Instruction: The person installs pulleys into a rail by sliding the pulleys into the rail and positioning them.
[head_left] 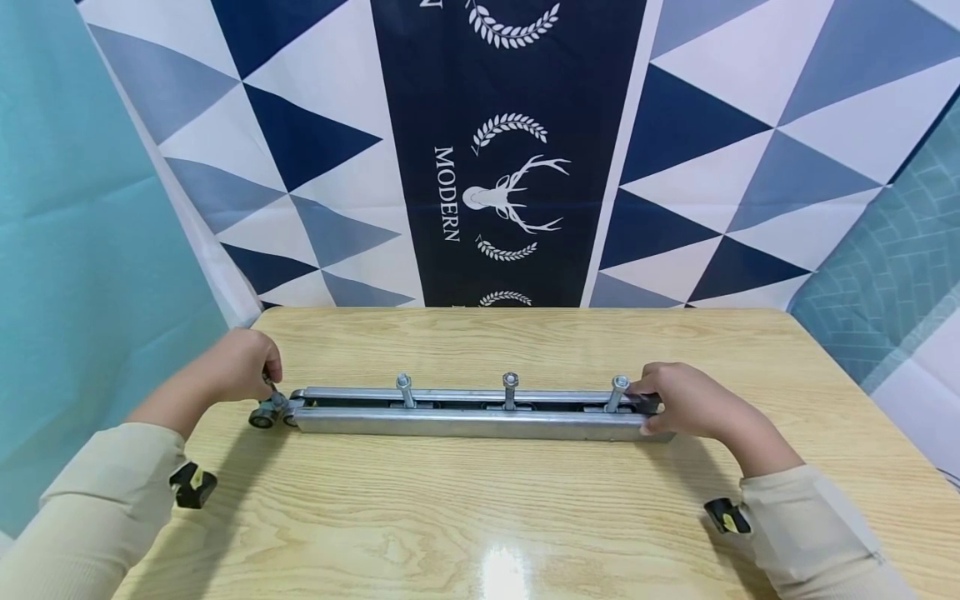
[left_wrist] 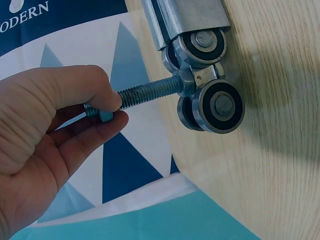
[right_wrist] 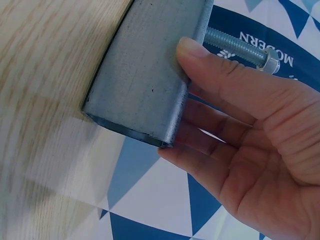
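A long metal channel track (head_left: 465, 423) lies across the table, its slot facing up. Three threaded bolts with nuts stand up out of the slot, the middle bolt (head_left: 510, 392) among them. At the track's left end is a roller trolley (left_wrist: 218, 106), one wheel pair outside and another at the track mouth. My left hand (head_left: 243, 364) pinches the trolley's bolt (left_wrist: 150, 93) near its nut, between thumb and fingers. My right hand (head_left: 693, 400) grips the track's right end, thumb on the near wall (right_wrist: 150, 65); the fingers' far side is partly hidden.
The wooden table (head_left: 450, 517) extends on all sides of the track. Behind it hangs a patterned cloth (head_left: 322, 150), with a teal sheet (head_left: 90, 250) at the left. Black wrist devices hang under both sleeves, such as the left device (head_left: 192, 485).
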